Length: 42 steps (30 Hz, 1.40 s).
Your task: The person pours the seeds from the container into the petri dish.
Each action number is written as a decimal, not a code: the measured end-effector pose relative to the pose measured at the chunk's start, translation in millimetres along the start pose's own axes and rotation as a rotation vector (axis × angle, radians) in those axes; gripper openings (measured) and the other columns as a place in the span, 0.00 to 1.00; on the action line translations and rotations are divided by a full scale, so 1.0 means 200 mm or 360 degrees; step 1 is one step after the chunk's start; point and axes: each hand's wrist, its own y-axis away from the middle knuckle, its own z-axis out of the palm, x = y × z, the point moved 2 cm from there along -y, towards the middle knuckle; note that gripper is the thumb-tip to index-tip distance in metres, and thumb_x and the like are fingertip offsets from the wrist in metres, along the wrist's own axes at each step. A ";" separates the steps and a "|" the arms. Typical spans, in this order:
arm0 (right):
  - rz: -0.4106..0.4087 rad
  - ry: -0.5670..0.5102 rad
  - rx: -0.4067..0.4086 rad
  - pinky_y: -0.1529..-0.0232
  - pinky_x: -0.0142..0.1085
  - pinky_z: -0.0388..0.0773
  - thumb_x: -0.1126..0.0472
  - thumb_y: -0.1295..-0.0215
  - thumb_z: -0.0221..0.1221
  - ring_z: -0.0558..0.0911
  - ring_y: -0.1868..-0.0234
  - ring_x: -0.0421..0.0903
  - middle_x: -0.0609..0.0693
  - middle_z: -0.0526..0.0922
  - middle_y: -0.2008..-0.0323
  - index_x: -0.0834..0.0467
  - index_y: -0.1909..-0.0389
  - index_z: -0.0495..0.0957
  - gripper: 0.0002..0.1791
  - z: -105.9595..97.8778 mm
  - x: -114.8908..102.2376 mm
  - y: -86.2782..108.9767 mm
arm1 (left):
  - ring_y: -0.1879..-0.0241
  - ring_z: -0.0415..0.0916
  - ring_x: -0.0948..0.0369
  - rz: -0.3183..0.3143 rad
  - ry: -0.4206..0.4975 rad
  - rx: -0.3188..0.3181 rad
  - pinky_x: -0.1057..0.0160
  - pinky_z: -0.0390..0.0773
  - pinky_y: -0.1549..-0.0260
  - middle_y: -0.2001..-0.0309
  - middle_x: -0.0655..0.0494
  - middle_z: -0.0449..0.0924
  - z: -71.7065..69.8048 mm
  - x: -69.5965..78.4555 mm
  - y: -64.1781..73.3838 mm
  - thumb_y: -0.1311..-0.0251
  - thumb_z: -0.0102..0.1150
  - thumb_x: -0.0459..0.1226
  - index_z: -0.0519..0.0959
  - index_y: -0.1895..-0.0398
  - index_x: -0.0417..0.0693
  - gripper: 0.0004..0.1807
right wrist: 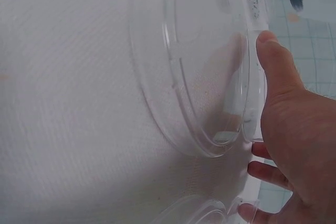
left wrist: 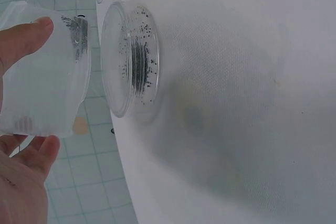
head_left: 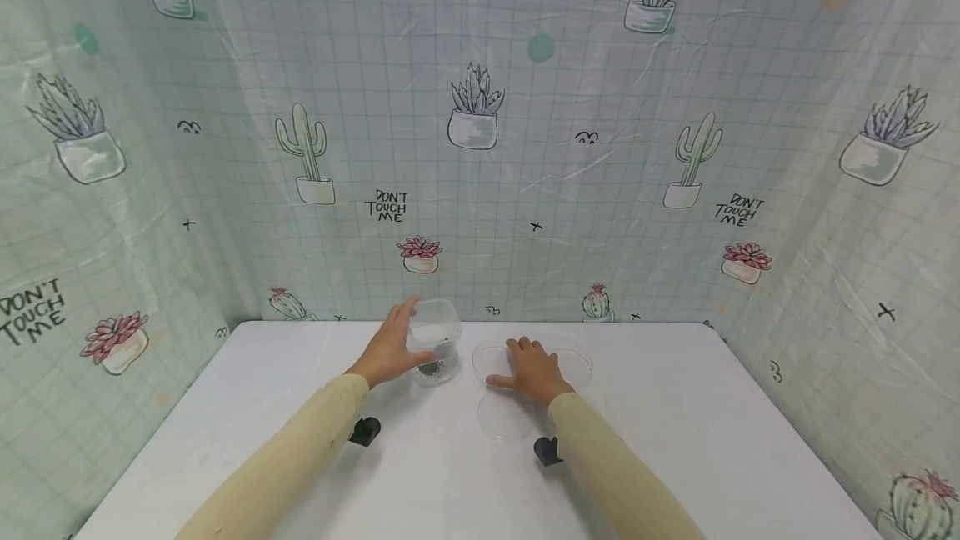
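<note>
My left hand (head_left: pixel 393 347) grips a translucent plastic tub (left wrist: pixel 50 72) between thumb and fingers, tilted above the table. Dark grains cling inside its edge in the left wrist view. Just below the tub, not touching my hand, stands a clear round petri dish (left wrist: pixel 139 66) with dark grains scattered and heaped in it. My right hand (head_left: pixel 534 371) is low over the table, its thumb and fingers around the rim of another clear petri dish (head_left: pixel 486 363). In the right wrist view its thumb meets that rim; part of the dish is hidden by the hand.
More clear dishes lie by my right hand: one on its right (head_left: pixel 577 367) and one nearer to me (head_left: pixel 506 417). The white table (head_left: pixel 450 482) ends at a curtain (head_left: pixel 525 190) printed with cacti, which also runs along both sides.
</note>
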 end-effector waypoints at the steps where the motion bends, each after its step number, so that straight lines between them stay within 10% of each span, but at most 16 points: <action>1: 0.0000 -0.0006 0.0002 0.47 0.64 0.74 0.29 0.51 0.63 0.75 0.42 0.58 0.59 0.75 0.42 0.59 0.36 0.69 0.50 0.00 0.00 0.00 | 0.32 0.62 0.44 0.0000 0.0005 0.0003 0.41 0.66 0.34 0.30 0.43 0.58 0.00 0.00 0.00 0.53 0.75 0.44 0.45 0.24 0.51 0.58; 42: -0.0018 0.0034 0.0009 0.48 0.64 0.75 0.27 0.51 0.60 0.74 0.42 0.58 0.59 0.75 0.42 0.59 0.35 0.68 0.51 0.03 0.01 0.00 | 0.30 0.60 0.47 0.0273 -0.0147 0.0171 0.45 0.63 0.31 0.30 0.47 0.61 0.06 0.07 -0.05 0.55 0.75 0.36 0.55 0.27 0.51 0.52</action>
